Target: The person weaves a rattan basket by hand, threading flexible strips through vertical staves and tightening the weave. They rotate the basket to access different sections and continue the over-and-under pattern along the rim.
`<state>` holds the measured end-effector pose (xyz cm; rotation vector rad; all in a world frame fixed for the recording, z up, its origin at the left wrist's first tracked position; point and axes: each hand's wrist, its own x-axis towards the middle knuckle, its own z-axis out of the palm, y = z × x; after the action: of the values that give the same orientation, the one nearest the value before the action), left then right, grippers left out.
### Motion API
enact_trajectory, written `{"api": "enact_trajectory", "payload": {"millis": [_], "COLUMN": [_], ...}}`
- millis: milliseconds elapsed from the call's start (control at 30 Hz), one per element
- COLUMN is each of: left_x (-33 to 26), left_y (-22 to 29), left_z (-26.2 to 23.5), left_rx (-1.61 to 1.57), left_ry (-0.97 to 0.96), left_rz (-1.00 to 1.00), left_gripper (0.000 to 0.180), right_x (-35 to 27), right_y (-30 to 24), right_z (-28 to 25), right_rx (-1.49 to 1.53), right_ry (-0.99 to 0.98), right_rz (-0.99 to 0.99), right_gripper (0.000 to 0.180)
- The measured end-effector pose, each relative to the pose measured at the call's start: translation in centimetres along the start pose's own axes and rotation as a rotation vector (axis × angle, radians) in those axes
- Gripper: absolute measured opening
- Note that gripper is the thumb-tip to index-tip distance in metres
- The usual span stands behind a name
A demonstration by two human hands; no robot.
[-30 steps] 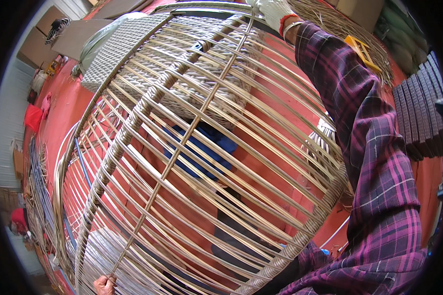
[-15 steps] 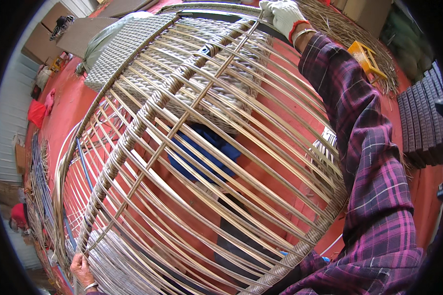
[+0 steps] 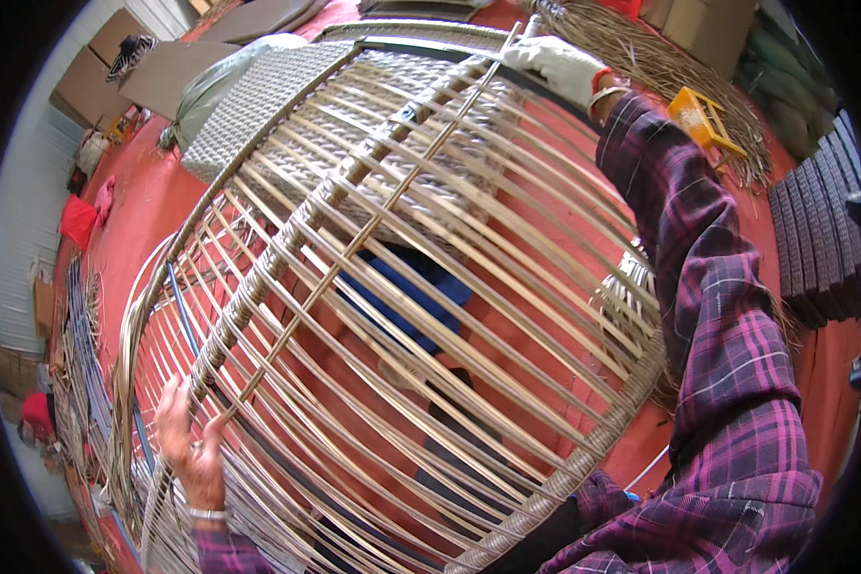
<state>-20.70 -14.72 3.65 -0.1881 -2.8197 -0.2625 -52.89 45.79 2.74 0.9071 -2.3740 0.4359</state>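
Observation:
A large rounded cane frame of many thin curved slats fills the view, with a woven band running up its middle. A long thin rod lies diagonally across the slats. My left hand, bare with a bracelet at the wrist, grips the rod's lower end at the lower left. My right hand, in a white glove, reaches over the frame in a plaid sleeve and holds the rod's upper end at the far rim.
Red floor lies around the frame. A small yellow stool and a heap of loose cane are at the far right. Dark stacked panels stand at the right edge. A grey woven panel lies behind.
My left hand has come up from the bottom edge along the slats with the rod's lower end. The frame has turned a little and my right hand has shifted right at the rim.

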Motion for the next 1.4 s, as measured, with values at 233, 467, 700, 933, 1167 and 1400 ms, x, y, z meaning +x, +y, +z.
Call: {"api": "enact_trajectory", "payload": {"millis": [233, 467, 700, 933, 1167, 1400], "left_x": [9.6, 8.1, 9.6, 9.9, 10.2, 10.4], "left_y": [7.2, 10.1, 11.0, 12.2, 13.0, 12.3], "left_z": [5.6, 5.3, 3.7, 1.6, 1.3, 2.6], "left_rx": [-0.252, -0.104, -0.056, 0.034, 0.023, 0.007], "left_ry": [-0.154, -0.079, -0.241, -0.339, -0.325, -0.214], "left_rz": [0.134, 0.23, 0.214, 0.279, 0.242, 0.14], "left_gripper": [0.088, 0.094, 0.084, 0.084, 0.059, 0.032], "right_x": [-3.4, -5.7, -5.7, -3.0, -0.8, -2.4], "right_y": [-3.1, -4.6, -4.1, -3.3, 0.1, 0.6], "right_z": [-0.7, -1.4, -0.2, 0.6, 2.1, 2.6], "right_rx": [-0.16, -0.072, 0.178, 0.87, -0.04, 0.392], "right_ry": [-0.13, -0.054, -0.009, 0.099, 0.047, -0.012], "right_rz": [-0.143, -0.114, 0.246, 0.867, 0.255, 0.477], "right_gripper": [0.022, 0.023, 0.025, 0.016, 0.012, 0.019]}}
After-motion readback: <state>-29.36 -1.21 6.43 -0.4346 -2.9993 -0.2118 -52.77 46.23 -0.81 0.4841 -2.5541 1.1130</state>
